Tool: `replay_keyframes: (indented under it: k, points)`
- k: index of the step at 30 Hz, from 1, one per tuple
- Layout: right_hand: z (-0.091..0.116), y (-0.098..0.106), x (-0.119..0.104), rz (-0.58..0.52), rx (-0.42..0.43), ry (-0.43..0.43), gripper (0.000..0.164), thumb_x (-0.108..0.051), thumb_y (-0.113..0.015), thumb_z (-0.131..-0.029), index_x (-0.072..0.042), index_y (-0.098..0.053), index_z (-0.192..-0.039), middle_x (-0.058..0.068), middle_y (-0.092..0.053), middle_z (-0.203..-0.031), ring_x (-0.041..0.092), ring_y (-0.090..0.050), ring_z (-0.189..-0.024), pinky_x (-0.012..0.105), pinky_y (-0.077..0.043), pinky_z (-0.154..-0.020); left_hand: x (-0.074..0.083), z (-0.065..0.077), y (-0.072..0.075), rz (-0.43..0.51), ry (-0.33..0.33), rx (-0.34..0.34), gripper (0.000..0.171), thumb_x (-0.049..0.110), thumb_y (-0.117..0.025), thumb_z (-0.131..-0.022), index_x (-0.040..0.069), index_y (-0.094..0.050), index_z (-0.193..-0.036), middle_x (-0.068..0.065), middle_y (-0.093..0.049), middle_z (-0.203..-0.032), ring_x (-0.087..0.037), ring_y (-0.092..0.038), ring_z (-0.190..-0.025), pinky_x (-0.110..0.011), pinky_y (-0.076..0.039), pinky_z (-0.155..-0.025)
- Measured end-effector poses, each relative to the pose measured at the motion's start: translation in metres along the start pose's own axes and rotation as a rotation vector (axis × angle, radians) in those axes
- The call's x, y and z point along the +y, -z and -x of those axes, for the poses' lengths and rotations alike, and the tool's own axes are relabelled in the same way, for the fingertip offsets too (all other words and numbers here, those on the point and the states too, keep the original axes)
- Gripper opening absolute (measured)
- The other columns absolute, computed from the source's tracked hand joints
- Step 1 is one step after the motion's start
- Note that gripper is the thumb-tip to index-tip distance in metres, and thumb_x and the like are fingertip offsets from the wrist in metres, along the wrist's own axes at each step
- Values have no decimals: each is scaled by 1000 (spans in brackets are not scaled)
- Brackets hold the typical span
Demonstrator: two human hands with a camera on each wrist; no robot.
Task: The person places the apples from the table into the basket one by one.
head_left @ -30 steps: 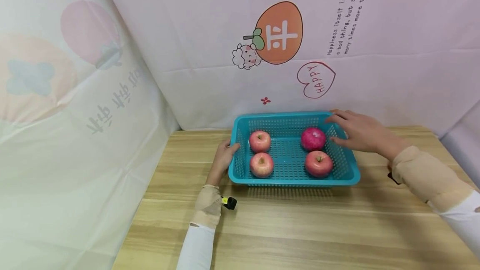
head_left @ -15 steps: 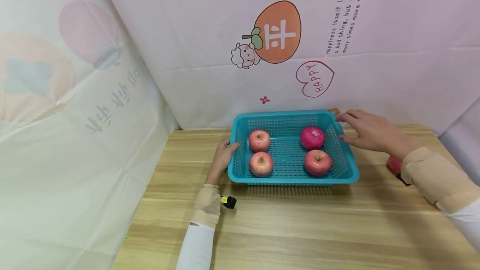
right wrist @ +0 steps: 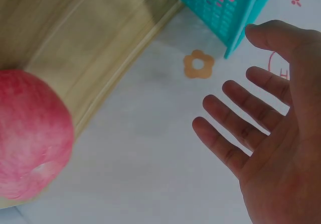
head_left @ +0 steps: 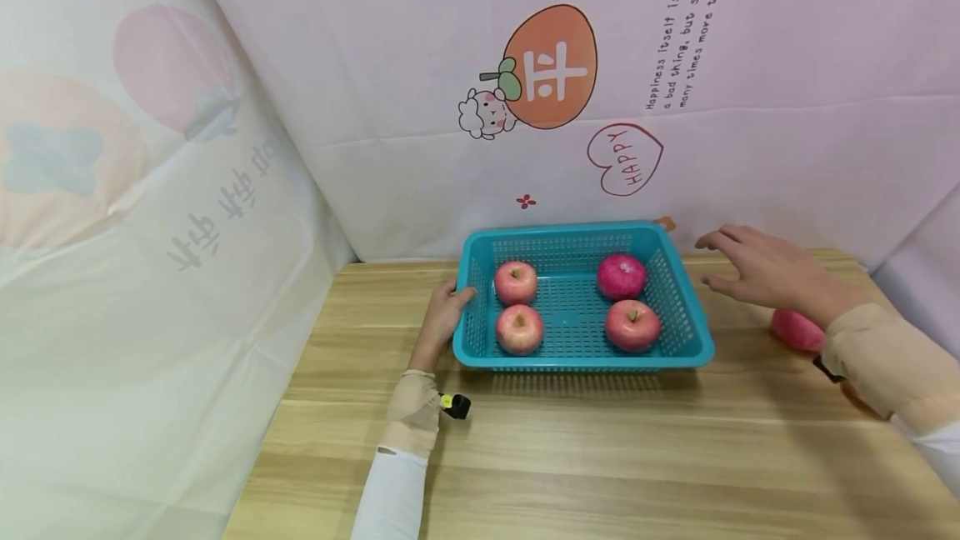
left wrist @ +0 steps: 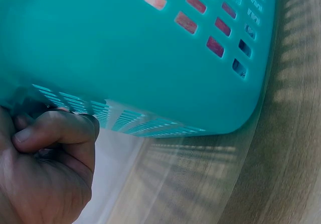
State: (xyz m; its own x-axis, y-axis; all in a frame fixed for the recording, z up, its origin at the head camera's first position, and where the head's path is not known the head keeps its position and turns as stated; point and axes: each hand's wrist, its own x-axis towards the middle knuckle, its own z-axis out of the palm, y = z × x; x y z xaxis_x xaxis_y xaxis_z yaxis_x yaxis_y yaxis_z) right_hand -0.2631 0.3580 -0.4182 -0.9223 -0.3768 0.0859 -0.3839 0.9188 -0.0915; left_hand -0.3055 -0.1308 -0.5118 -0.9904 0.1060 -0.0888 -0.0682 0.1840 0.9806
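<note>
A teal plastic basket (head_left: 573, 363) stands on the wooden table near the back wall. On its left side lie two pale red apples (head_left: 516, 282), one behind the other. A redder apple (head_left: 633, 326) sits at its front right, with a round magenta fruit (head_left: 621, 276) behind it. My left hand (head_left: 442, 315) grips the basket's left rim, thumb on top; the left wrist view shows its fingers curled at the rim. My right hand (head_left: 776, 273) hovers right of the basket, fingers spread and holding nothing. Below its wrist lies a pinkish-red fruit (right wrist: 32, 133), partly hidden in the head view.
An orange thing (head_left: 858, 397) shows partly behind the right sleeve on the table (head_left: 570, 457). A printed white cloth (head_left: 420, 182) hangs close behind the basket, and another cloth (head_left: 247, 340) hangs at the left.
My right hand has moved away from the basket's right rim, to the right. More of the pinkish-red fruit shows beside that wrist. My left hand keeps its hold on the basket.
</note>
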Motion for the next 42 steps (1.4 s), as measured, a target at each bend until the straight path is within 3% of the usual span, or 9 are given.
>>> replay_keyframes:
  k: [13, 29, 38, 42]
  points:
    - [16, -8, 21, -18, 46, -18, 55, -32, -81, -93, -3, -61, -135, 22, -65, -132, 42, -65, -116, 64, -56, -93, 0, 0, 0, -9, 0, 12, 45, 23, -57, -103, -2, -65, -140, -30, -71, -128, -39, -75, -107, -42, -66, -84]
    - [41, -19, 43, -18, 39, -76, 57, -31, -81, -93, 3, -60, -134, 29, -63, -132, 47, -64, -113, 65, -54, -90, 0, 0, 1, 4, 14, -10, 48, 23, -57, -104, -2, -62, -144, -30, -69, -132, -43, -73, -113, -45, -65, -88]
    - [59, -27, 57, 26, 47, -135, 62, -36, -82, -90, -1, -59, -136, 27, -63, -133, 47, -64, -113, 64, -56, -82, 1, 1, 1, 10, 11, -22, 48, 24, -57, -104, -1, -62, -144, -30, -70, -131, -42, -74, -111, -45, -66, -86]
    - [64, -31, 61, 24, 58, -133, 63, -34, -83, -89, -1, -59, -136, 28, -61, -135, 50, -61, -117, 66, -54, -85, 0, 0, 1, 4, 13, -11, 47, 24, -57, -104, -1, -63, -143, -29, -71, -130, -42, -74, -112, -45, -65, -88]
